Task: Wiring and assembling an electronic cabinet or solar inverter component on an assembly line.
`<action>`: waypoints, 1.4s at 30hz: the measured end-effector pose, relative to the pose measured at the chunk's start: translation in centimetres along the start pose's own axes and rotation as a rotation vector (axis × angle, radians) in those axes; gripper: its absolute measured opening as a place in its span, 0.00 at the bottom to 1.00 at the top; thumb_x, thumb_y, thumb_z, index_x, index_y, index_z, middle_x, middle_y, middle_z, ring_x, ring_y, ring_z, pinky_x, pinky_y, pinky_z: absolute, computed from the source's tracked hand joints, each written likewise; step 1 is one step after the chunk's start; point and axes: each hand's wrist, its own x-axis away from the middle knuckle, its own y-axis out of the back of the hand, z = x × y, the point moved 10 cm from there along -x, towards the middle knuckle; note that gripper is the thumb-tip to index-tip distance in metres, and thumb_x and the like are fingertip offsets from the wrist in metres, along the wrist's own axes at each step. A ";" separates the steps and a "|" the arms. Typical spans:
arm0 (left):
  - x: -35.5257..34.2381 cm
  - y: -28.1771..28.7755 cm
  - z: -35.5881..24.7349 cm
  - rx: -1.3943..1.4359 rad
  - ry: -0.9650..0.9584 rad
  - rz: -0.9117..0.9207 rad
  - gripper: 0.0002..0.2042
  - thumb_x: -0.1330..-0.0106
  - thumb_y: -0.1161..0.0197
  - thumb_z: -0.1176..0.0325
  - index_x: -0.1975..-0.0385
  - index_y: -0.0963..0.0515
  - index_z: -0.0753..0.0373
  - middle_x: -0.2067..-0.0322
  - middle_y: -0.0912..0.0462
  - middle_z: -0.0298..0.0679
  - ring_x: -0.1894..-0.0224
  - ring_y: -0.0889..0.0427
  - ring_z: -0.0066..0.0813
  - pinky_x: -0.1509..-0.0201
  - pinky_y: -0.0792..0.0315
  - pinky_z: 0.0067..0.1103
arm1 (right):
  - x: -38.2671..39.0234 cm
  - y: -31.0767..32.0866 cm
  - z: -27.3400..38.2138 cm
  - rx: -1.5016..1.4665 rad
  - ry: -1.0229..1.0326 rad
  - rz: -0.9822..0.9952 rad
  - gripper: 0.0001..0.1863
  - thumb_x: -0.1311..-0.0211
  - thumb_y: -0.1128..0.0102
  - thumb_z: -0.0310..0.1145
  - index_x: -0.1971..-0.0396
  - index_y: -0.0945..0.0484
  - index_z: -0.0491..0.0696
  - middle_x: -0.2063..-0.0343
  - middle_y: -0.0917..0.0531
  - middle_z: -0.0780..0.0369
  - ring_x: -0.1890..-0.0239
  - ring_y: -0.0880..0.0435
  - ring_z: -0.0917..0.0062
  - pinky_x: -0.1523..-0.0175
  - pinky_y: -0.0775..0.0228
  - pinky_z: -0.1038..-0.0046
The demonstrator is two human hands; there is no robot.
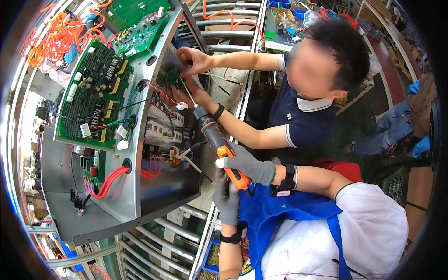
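Note:
An orange and black electric screwdriver points up and left, its long thin bit reaching into the upper part of the metal cabinet. My right hand, in a grey glove, is closed around its orange body. Just below, my left hand, also gloved in grey, is closed against the tool's rear end, its fingers partly hidden. Beside the bit tip, a co-worker's bare hands reach into the cabinet near a small green board. Whether the tip touches a screw cannot be made out.
On the cabinet's outer face sits a large green circuit board with loose wires and white connectors. Red cables pass through a grommet. Metal rollers lie beneath. The co-worker leans in close from the far side. Orange coiled hoses hang behind.

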 end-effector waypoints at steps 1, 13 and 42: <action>-0.5 0.1 0.0 -0.002 0.000 -0.001 0.15 0.35 0.38 0.64 0.56 0.23 0.70 0.63 0.16 0.42 0.59 0.19 0.28 0.53 0.28 0.24 | 0.2 -0.5 0.1 -0.066 -0.019 0.020 0.25 0.51 0.31 0.40 0.59 0.34 0.47 0.70 0.26 0.64 0.69 0.22 0.81 0.65 0.26 0.77; -1.8 0.1 -0.9 -0.222 -0.310 0.163 0.17 0.38 0.36 0.60 0.58 0.23 0.69 0.71 0.19 0.44 0.70 0.19 0.33 0.64 0.28 0.25 | 0.1 -1.0 -0.2 -0.080 -0.005 0.000 0.24 0.50 0.33 0.41 0.58 0.33 0.46 0.70 0.25 0.63 0.67 0.21 0.79 0.61 0.26 0.76; -3.4 7.4 -4.8 1.906 -0.038 -0.031 0.03 0.35 0.54 0.76 0.67 0.32 0.61 0.82 0.38 0.25 0.84 0.38 0.14 0.82 0.42 0.14 | -0.6 -3.1 -0.1 -0.038 -0.011 -0.078 0.26 0.49 0.30 0.38 0.59 0.38 0.47 0.75 0.27 0.64 0.83 0.24 0.80 0.79 0.25 0.75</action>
